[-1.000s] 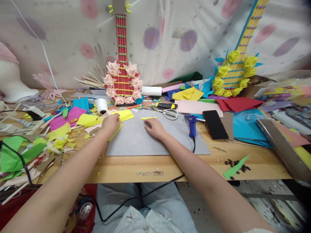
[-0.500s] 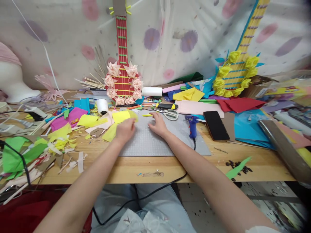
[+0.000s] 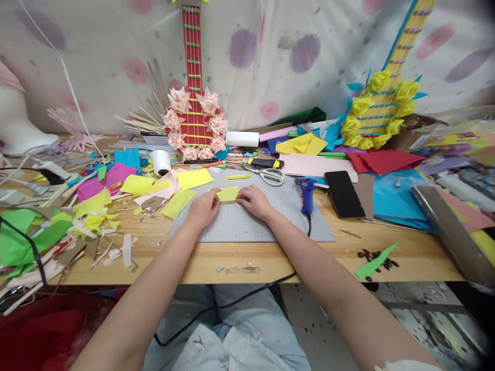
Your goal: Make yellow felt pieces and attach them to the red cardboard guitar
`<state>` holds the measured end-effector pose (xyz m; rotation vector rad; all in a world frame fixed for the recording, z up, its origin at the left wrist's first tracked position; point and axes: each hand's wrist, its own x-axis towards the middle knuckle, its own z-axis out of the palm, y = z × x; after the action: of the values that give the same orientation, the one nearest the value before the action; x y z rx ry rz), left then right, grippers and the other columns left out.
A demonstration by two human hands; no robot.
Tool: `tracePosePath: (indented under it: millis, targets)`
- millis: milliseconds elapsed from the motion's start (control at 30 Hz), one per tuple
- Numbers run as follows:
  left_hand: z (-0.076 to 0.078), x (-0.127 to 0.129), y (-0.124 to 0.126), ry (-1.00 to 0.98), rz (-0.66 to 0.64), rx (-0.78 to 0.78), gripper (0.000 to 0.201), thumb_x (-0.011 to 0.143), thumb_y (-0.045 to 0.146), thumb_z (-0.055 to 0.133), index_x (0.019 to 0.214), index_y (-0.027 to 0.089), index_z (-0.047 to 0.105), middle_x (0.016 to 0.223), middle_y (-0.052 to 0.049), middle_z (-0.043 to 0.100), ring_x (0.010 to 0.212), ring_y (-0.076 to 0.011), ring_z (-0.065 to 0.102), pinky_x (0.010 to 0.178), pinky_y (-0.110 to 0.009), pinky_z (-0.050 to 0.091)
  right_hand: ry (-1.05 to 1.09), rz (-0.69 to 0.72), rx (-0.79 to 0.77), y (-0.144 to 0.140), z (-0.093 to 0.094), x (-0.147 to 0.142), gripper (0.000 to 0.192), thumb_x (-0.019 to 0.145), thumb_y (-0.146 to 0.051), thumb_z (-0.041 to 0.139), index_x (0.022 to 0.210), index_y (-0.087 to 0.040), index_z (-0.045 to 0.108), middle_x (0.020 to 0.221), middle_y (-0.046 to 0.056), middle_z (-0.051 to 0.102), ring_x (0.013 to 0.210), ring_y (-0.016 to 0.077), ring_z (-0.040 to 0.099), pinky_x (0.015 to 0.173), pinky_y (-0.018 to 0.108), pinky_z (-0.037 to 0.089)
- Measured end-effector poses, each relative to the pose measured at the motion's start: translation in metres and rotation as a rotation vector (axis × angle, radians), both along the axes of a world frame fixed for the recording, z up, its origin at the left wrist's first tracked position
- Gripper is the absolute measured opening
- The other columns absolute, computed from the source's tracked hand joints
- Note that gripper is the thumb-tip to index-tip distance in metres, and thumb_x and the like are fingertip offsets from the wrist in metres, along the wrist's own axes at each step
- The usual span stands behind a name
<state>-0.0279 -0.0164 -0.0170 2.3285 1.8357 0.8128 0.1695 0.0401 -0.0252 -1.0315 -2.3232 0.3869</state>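
Item: small yellow paper piece (image 3: 228, 194), lying on the grey cutting mat (image 3: 251, 226) at its far middle. Left hand (image 3: 203, 210) pinches its left edge; right hand (image 3: 253, 201) pinches its right edge, both in a fingertip grip. Beyond the mat's far edge: scissors (image 3: 270, 176). On the mat's right corner: blue glue gun (image 3: 307, 193). Mat rests on the wooden counter (image 3: 406, 252).
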Motion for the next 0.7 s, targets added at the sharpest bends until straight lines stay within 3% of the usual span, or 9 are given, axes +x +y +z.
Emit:
tracePosePath:
  millis: [167,433,700]
  targets:
    - [0.0002,-0.0005,0.0023,-0.087,0.062,-0.012,0.037,0.078,0.02,0.044,0.114,0.02,0.049,0.094,-0.003,0.066,0.084,-0.0171,0.06,0.073,-0.029,0.045,0.1,-0.071,-0.169,0.0014,-0.0006,-0.0009,0.011,0.079,-0.023,0.052,0.077,-0.019,0.062,0.077,0.002,0.06,0.072,0.0138,0.05,0.068,0.027,0.038]
    - [0.0007,0.0007,0.0044,-0.116,0.134,-0.03,0.034,0.078,0.023,0.044,0.112,0.021,0.05,0.095,-0.003,0.066,0.084,-0.0176,0.061,0.073,-0.029,0.044,0.21,-0.083,-0.255,0.0025,-0.004,-0.0011,0.014,0.078,-0.027,0.049,0.078,-0.02,0.061,0.076,0.001,0.062,0.068,0.0128,0.052,0.065,0.025,0.038]
    - [0.0015,-0.0024,0.0086,-0.387,0.17,-0.068,0.035,0.076,0.024,0.047,0.111,0.021,0.047,0.087,0.0,0.064,0.078,-0.014,0.06,0.07,-0.026,0.043,0.219,-0.132,-0.327,0.0019,-0.0023,-0.0014,0.02,0.079,-0.033,0.049,0.082,-0.018,0.061,0.075,0.0,0.062,0.067,0.0117,0.052,0.063,0.024,0.038]
